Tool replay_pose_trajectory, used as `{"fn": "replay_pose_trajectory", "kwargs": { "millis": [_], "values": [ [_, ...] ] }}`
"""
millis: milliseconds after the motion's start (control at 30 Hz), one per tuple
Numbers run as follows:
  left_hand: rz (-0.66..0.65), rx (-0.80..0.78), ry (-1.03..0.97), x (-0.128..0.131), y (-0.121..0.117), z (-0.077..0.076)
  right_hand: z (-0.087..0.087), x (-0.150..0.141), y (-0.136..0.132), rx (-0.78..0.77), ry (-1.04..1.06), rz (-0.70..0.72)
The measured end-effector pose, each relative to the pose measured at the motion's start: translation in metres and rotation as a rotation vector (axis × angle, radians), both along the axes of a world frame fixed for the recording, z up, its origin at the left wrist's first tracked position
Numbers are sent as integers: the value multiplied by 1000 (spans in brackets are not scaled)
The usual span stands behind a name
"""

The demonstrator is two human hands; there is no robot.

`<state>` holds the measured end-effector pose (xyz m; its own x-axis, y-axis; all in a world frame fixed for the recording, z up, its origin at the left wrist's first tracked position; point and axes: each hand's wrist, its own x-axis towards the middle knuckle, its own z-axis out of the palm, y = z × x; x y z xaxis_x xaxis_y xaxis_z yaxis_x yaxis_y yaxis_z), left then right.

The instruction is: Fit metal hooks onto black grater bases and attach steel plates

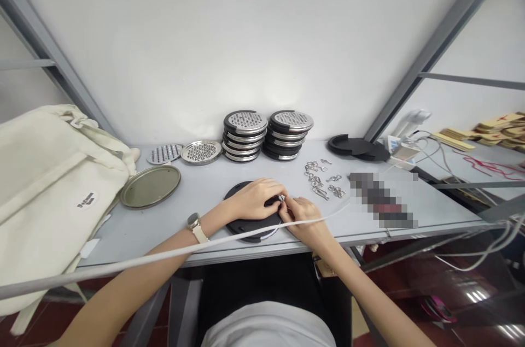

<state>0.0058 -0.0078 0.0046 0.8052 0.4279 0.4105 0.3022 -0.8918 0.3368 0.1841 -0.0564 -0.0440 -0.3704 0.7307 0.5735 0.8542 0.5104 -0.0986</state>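
Observation:
A round black holder [253, 227] with a silvery strip at its lower right rim lies near the table's front edge. My left hand [259, 198] rests over it with bent fingers, gripping it around its upper right part. My right hand [302, 215] is closed at the holder's right edge, with thumb and fingertips pinching a small metal clip [282, 198]. The fingertips of both hands meet at this clip and partly hide it. Right of them lie several loose metal clips [315, 180]. Behind stand two stacks of black-rimmed round graters, a left stack [246, 122] and a right stack [292, 120].
Two loose grater discs [202, 151] [164, 154] and an olive round lid [151, 186] lie at left, beside a cream bag [61, 188]. More black holders [356, 146] lie at the back right. A white cable [164, 254] crosses before my forearms. A blurred-out dark object [383, 199] lies right.

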Motion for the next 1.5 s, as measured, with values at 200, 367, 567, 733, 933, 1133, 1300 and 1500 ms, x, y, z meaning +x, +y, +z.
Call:
{"fn": "replay_pose_trajectory", "kwargs": {
  "millis": [200,367,567,733,933,1133,1300,1500],
  "values": [
    [22,18,9,0,0,0,-2,1,3,-90,-18,-18],
    [39,6,14,0,1,1,-4,1,5,-108,-36,-43],
    [49,13,15,0,0,1,-1,1,3,-117,-43,-32],
    [47,15,19,0,0,1,0,2,2,-115,-25,-25],
    [37,12,2,-1,1,-1,-3,0,2,-74,-1,1],
    [31,8,8,-1,2,-2,-3,0,2,-64,0,4],
    [32,13,5,-1,2,-3,-4,1,2,-55,-2,-6],
    [31,9,13,-1,2,-2,-4,1,3,-12,-3,-4]
  ]
}}
